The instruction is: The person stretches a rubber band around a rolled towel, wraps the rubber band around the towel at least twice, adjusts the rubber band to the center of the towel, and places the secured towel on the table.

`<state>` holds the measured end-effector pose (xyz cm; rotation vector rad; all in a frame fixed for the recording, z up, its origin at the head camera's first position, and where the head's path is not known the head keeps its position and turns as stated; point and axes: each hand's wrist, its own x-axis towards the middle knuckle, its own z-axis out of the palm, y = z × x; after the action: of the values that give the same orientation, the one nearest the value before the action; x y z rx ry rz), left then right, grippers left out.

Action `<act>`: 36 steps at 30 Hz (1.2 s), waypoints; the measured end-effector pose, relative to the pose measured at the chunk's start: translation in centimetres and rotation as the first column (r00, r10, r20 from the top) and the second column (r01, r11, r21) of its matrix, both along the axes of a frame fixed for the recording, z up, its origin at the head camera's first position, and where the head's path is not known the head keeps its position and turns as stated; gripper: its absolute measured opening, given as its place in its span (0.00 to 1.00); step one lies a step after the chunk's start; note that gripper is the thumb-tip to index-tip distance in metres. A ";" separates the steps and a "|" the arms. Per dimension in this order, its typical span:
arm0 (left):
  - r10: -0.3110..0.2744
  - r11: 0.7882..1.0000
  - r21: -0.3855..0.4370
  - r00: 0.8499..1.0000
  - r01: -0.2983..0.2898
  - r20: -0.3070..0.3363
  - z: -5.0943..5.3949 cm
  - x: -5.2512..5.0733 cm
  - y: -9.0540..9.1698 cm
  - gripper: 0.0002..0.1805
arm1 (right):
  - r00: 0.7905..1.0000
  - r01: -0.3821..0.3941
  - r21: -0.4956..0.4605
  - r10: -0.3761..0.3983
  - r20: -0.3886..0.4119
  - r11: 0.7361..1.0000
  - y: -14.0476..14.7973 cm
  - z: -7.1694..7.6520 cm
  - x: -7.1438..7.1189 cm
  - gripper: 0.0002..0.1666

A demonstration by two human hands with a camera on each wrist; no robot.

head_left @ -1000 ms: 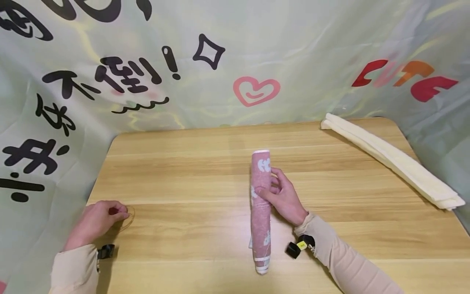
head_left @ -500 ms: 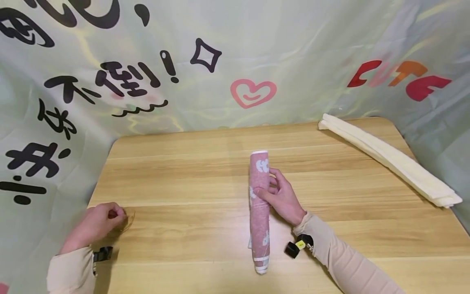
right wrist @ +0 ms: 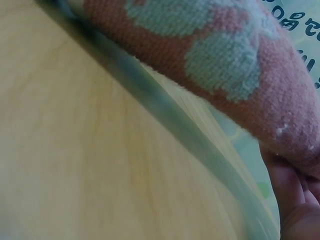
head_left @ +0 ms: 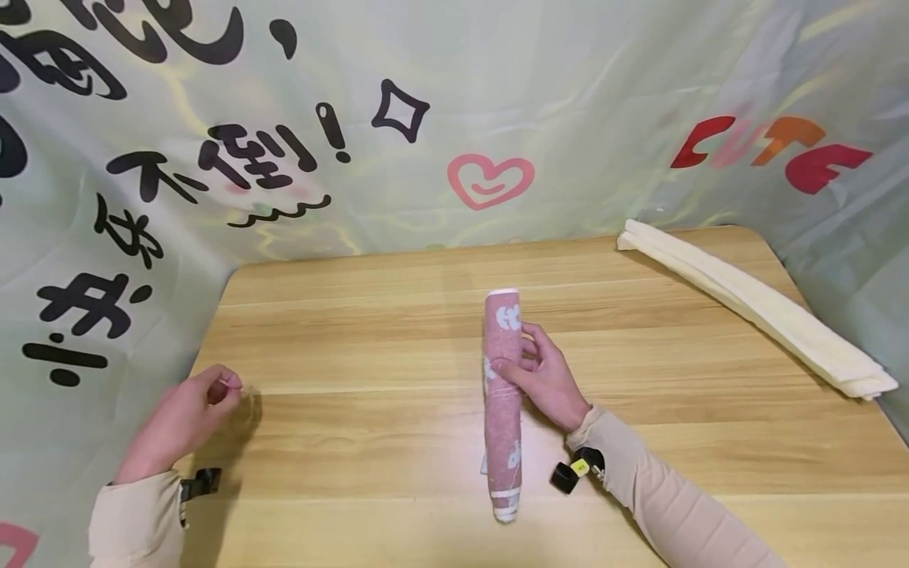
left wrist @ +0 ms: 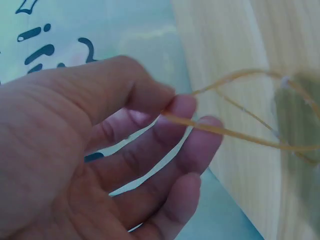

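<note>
A yellowish-brown rubber band (left wrist: 240, 135) hangs in a loop from my left hand (head_left: 186, 422), pinched between thumb and index finger; the other fingers are loosely bent in the left wrist view. This hand is over the table's left edge. Near the middle, my right hand (head_left: 550, 386) grips a rolled pink towel (head_left: 503, 426) with pale patterns and white end stripes. The thumb lies over the top of the roll, and the fingers reach to its right side. In the right wrist view the towel (right wrist: 280, 110) hides much of that hand.
A long folded cream cloth (head_left: 753, 300) lies slantwise along the right side of the wooden table (head_left: 355, 331). A printed fabric backdrop (head_left: 582, 102) rises behind the table and along its sides.
My left hand has risen a little with the rubber band, and its shadow now spreads on the table. The right hand keeps its grip on the towel, which stays in place.
</note>
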<state>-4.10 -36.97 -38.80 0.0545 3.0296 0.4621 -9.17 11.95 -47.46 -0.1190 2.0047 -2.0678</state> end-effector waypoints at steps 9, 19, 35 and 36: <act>0.083 0.996 0.051 0.992 -0.079 -0.095 0.7 -0.3 1.4 0.09 | 1.000 -0.003 0.019 0.003 -0.002 1.000 -0.1 -0.2 0.0 0.36; 0.156 0.980 0.150 0.972 -0.130 -0.176 1.6 -0.7 3.2 0.14 | 1.000 -0.006 0.027 0.006 -0.011 1.000 0.0 -0.2 0.1 0.36; 0.130 0.979 0.181 0.976 -0.098 -0.173 -0.1 -1.2 4.2 0.11 | 1.000 -0.004 0.022 0.004 -0.010 1.000 0.2 -0.2 -0.2 0.36; 0.132 0.980 0.172 0.976 -0.102 -0.174 -0.2 -1.2 4.3 0.11 | 1.000 -0.006 0.021 0.007 -0.011 1.000 0.2 -0.3 -0.1 0.36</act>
<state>-5.32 -32.71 -39.02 -0.0769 3.1802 0.7533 -9.30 12.14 -47.73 -0.1326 2.0292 -2.0457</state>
